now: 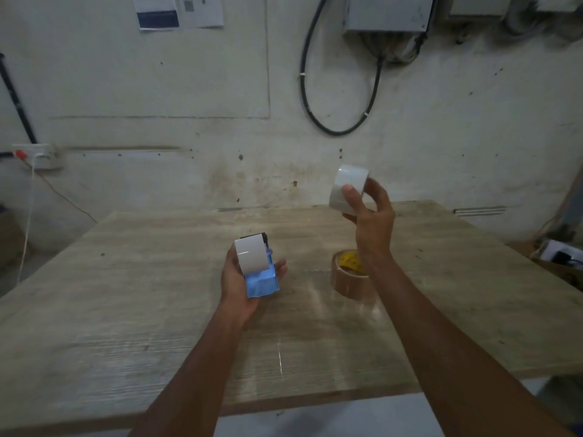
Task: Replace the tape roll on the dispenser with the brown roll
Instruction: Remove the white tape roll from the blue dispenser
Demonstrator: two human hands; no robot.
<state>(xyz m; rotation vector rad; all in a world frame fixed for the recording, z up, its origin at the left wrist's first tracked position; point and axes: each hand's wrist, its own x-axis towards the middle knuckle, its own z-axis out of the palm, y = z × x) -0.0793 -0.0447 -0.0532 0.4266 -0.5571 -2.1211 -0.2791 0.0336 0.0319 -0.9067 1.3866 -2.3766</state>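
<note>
My left hand (pixel 235 282) grips a blue tape dispenser (pixel 262 283) above the wooden table (pixel 126 294); a white cylinder (pixel 251 255) sits at the dispenser's top. My right hand (pixel 372 222) is raised higher and to the right, fingers closed around a white tape roll (pixel 347 187) held in the air. The brown tape roll (pixel 348 275) lies flat on the table under my right wrist, partly hidden by my forearm; yellow shows inside its core.
A stained wall stands close behind the table, with a black cable loop (pixel 340 99) and a grey box (pixel 389 12) above. A wall socket (pixel 38 156) with a white cord sits at left. A cardboard box (pixel 561 263) lies beyond the table's right edge.
</note>
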